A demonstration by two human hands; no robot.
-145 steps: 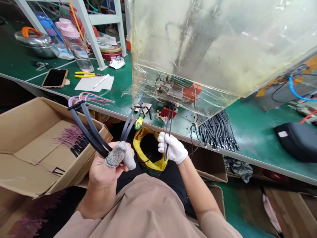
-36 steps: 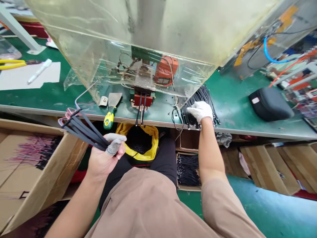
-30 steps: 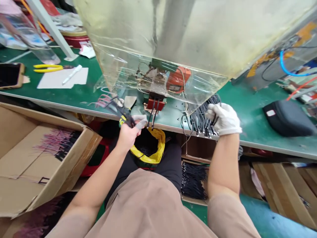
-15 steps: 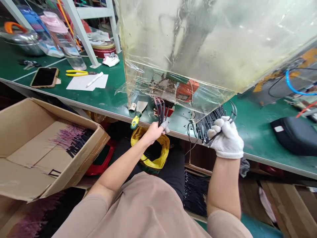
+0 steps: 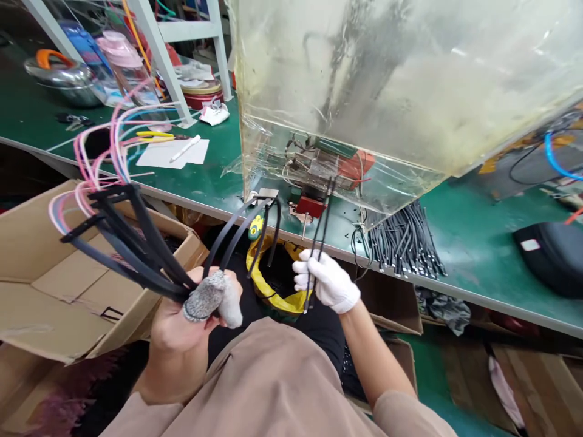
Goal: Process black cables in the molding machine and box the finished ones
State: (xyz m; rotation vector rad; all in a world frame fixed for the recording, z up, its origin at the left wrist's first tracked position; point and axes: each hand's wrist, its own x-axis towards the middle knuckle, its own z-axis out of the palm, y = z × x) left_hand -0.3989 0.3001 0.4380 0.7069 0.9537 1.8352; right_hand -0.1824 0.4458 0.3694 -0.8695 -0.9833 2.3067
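My left hand [image 5: 195, 309], with grey knit covers on two fingertips, is closed around a bundle of black-sleeved wire harnesses [image 5: 146, 243]. Pink, white and blue wires fan out from the harnesses' far ends, while black ends curve over to the right. In a white glove, my right hand [image 5: 325, 279] pinches a pair of thin black cables [image 5: 323, 224] that point up and slightly right. Just beyond the cables, at the bench edge, sits a small machine with a red block [image 5: 308, 205]. A yellow-lined bin [image 5: 259, 282] stands below, between the two hands.
A clear plastic guard [image 5: 346, 91] hangs over the machine. Black cables [image 5: 401, 240] lie piled on the green bench at right, near a black case [image 5: 551, 258]. A cardboard box [image 5: 27, 255] stands at left. A green-yellow scraper [image 5: 255, 227] lies at the bench edge.
My left hand has come back from the machine and to the left, lifting the harness bundle closer. My right hand has left the cable pile and moved left, carrying black cables.
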